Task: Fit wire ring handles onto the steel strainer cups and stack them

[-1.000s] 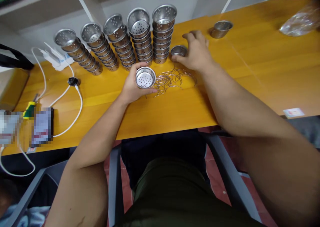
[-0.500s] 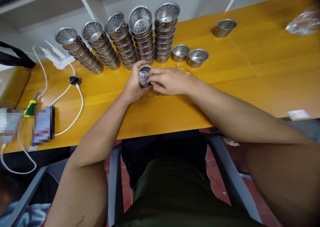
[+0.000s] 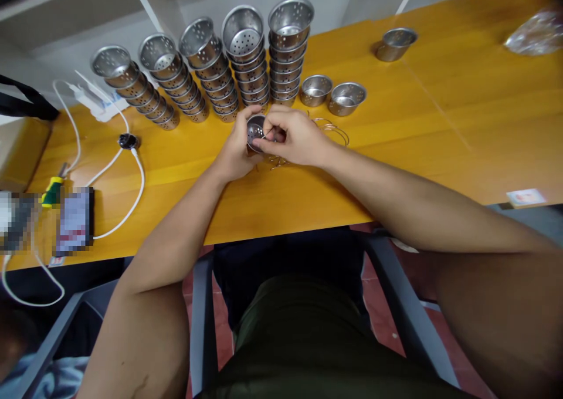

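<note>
- Nearest the body, on the front part of the yellow surface, the left hand cups a small perforated cup by its wall, tilted so its holed bottom shows.
- Beside it, the right hand pinches what looks like a thin wire ring against the cup's rim; the view is too small to be sure.
- My guess: the cup is light, stiff and slick, best gripped round the wall; the rings are springy and snag easily.
- Under the hands lies a loose tangle of wire rings, uncountable.
- Further back: two single cups, five leaning stacks, one far cup.
</note>
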The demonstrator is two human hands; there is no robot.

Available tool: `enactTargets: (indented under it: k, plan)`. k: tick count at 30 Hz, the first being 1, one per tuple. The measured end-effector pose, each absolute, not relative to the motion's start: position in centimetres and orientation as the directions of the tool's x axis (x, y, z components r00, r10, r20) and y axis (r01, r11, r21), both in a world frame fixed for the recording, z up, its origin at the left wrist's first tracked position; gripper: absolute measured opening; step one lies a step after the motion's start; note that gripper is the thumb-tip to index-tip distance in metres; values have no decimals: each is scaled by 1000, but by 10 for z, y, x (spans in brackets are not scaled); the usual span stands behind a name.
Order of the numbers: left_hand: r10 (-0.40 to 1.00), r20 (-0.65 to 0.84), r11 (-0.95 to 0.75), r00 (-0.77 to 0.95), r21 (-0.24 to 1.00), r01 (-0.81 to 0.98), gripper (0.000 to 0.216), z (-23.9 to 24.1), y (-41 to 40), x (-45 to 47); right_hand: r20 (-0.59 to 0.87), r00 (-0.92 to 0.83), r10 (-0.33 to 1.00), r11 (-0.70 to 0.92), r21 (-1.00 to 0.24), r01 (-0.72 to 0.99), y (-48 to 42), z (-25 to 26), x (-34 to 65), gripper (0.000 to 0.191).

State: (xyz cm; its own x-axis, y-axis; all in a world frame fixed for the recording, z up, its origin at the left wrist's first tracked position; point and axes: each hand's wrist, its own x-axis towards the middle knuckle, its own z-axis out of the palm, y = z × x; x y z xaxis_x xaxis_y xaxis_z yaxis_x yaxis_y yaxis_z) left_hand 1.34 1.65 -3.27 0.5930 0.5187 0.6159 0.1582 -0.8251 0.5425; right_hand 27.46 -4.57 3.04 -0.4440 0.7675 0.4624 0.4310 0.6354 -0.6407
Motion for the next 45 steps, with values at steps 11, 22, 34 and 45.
enactTargets:
  k: [11, 22, 34, 45]
  plan:
    - [583, 623, -784, 522, 599, 161, 120, -52, 38, 13, 393, -387, 834, 502, -831, 241, -31, 29, 286, 98]
    - [692, 660, -719, 294, 670, 187, 124, -82, 77, -5, 424, -521, 741, 662, -591, 461, -31, 26, 306, 73]
    - [663, 585, -664, 468, 748, 6, 101, -68, 54, 4, 891, -156, 427, 803, -295, 518, -17, 42, 329, 53]
    - [668, 552, -671, 499, 737, 83, 81, -72, 53, 0, 504, -1, 864, 344, -587, 733, 55, -7, 418, 47]
